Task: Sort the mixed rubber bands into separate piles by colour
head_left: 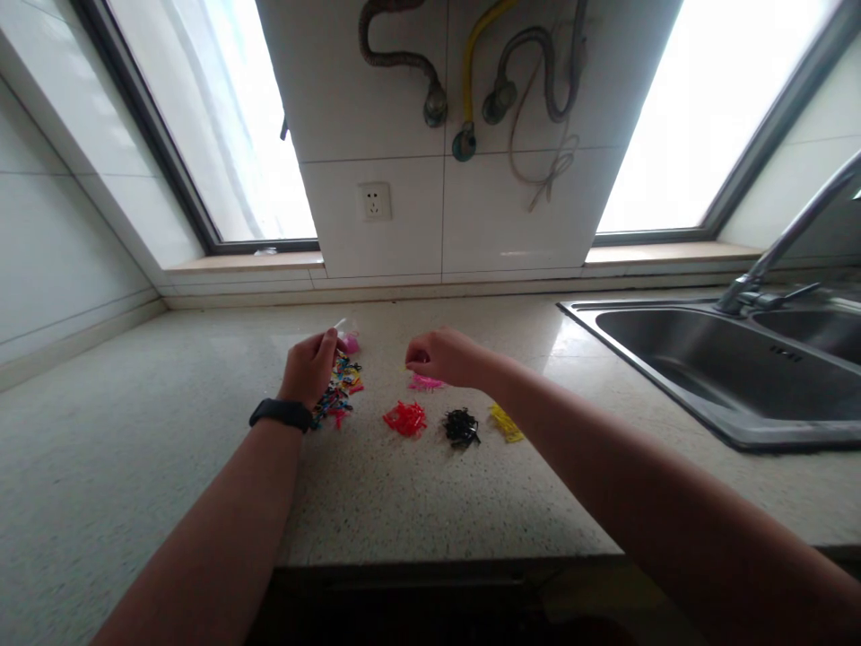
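My left hand, in a black wristband, is closed at the edge of a small clear plastic bag with something pink in it. Beside its fingers lies a mixed heap of small colourful strips, partly hidden by the hand. My right hand is closed in a pinch just above a pink pile. A speck of yellow shows at its fingertips, too small to name. Nearer me are a red pile, a black pile and a yellow pile, the last partly behind my right forearm.
The speckled stone counter ends at a front edge near me. To the right a steel sink is set in, with a tap over it. The tiled wall behind carries a socket and hoses between two windows.
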Available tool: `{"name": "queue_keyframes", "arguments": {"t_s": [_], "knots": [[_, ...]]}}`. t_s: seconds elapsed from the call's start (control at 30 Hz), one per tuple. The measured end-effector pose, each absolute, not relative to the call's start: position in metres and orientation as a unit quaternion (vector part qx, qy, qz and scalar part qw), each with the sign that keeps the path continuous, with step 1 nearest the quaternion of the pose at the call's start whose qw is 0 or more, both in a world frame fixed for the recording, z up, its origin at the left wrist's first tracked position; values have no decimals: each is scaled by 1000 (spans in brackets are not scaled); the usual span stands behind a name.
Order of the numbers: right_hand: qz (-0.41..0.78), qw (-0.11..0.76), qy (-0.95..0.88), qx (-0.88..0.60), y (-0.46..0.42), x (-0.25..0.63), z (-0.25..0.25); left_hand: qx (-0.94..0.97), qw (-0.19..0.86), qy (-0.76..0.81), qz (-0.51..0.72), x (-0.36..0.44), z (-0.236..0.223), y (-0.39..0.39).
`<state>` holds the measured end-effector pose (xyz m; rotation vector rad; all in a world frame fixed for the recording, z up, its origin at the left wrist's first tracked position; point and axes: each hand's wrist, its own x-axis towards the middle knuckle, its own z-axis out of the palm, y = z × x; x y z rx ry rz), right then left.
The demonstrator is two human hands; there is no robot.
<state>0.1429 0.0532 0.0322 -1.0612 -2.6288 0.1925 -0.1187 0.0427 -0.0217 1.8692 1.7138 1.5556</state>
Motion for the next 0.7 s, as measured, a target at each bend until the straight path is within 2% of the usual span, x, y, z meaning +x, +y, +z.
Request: {"name": "queue_keyframes", "arguments": {"t_s": [0.1,0.27,0.37,0.7], "knots": [[145,258,-872,-389,58,190,27,632,86,574,514,-121,-24,44],[269,350,-784,-436,68,266,3,646,81,578,492,-121,-25,45],[296,411,-737,-447,70,287,-11,659,78,575,479,-119,-26,43],[349,442,-698,-443,56,283,-17,655,86,584,471,-121,-25,41]]}}
